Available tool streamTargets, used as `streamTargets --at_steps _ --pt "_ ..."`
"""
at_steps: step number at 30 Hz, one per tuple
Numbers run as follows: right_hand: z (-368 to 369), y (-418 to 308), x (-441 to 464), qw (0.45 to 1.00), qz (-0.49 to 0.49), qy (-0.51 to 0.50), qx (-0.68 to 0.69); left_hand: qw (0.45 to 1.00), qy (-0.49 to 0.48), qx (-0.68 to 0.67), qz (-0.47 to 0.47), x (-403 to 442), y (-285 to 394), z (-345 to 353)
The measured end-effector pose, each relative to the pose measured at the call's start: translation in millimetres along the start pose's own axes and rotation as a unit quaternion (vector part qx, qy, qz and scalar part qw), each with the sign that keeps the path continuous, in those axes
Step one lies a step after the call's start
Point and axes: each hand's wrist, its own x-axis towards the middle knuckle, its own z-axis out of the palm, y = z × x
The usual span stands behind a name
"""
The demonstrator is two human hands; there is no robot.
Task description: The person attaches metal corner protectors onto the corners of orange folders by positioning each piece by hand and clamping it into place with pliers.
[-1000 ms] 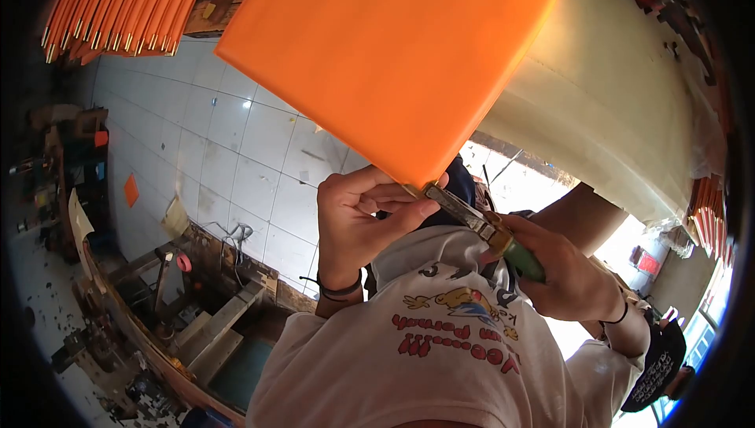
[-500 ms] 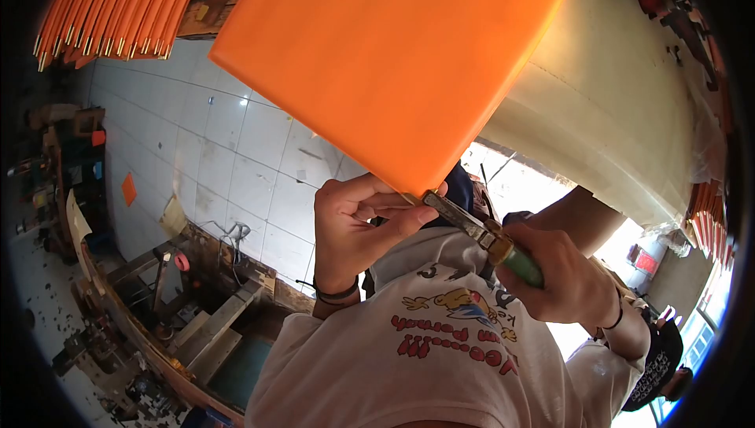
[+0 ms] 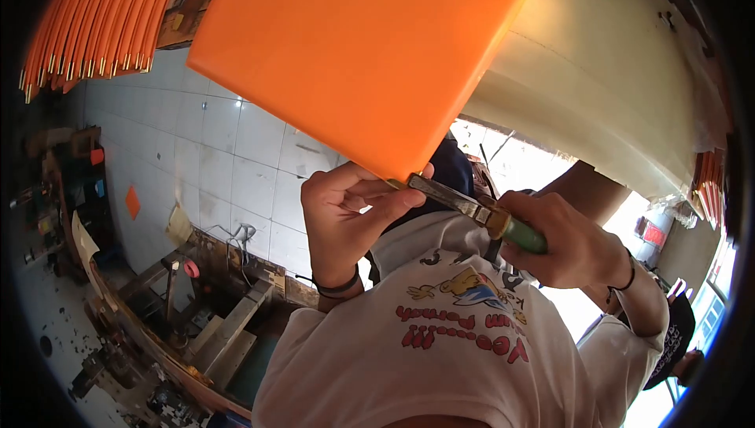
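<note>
A large orange sheet-like cover (image 3: 362,58) points one corner down toward my chest. My left hand (image 3: 346,212) pinches that corner, where a small gold-coloured metal piece (image 3: 398,184) partly shows between thumb and fingers. Wrapped in my right hand (image 3: 562,239) are pliers with green handles (image 3: 523,235). Their metal jaws (image 3: 440,192) reach the corner beside my left thumb and appear to be on it; exactly what lies between the jaws is hidden.
Many orange covers with gold corners (image 3: 94,27) hang in a row at upper left. A pale yellowish sheet (image 3: 598,74) covers a surface at right. Below left, a wooden-sided bench (image 3: 236,341) stands on a white tiled floor (image 3: 216,129). A person in a dark cap (image 3: 676,341) is at lower right.
The orange cover, both hands and the pliers have shifted slightly left in view, with the surroundings shifting too. Both grips stay the same, and the jaws remain at the corner.
</note>
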Motion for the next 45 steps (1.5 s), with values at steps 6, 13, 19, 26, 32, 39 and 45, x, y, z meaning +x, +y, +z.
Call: streamTargets --at_steps 6,13,19,26,32,39,45 --pt "-3.5 -8.7 -13.0 1.000 0.010 0.004 -0.017 1.000 0.000 -0.008 0.020 -2.2 3.9 3.1" --pt "2.3 0.3 -12.0 0.996 -0.007 -0.023 0.087 0.999 0.008 0.012 0.049 -1.4 -2.6 2.5" --pt "1.1 0.4 -5.3 0.993 -0.090 -0.015 0.075 0.997 0.019 0.046 0.053 -3.3 -5.3 3.4" --pt "3.7 4.9 -8.5 0.999 -0.031 0.014 0.040 0.995 0.000 0.063 0.076 0.6 -3.9 1.7" --pt "4.0 6.9 -2.4 0.998 -0.051 -0.021 0.025 0.995 -0.005 0.070 0.075 0.1 -6.8 -0.6" --pt "12.4 4.1 -10.1 0.997 -0.054 0.038 0.045 0.997 0.032 0.025 0.060 -1.8 -2.5 8.9" --pt "-1.3 -9.0 -11.9 0.996 -0.012 -0.066 0.060 0.997 0.037 0.044 0.048 -3.7 -4.3 7.4"
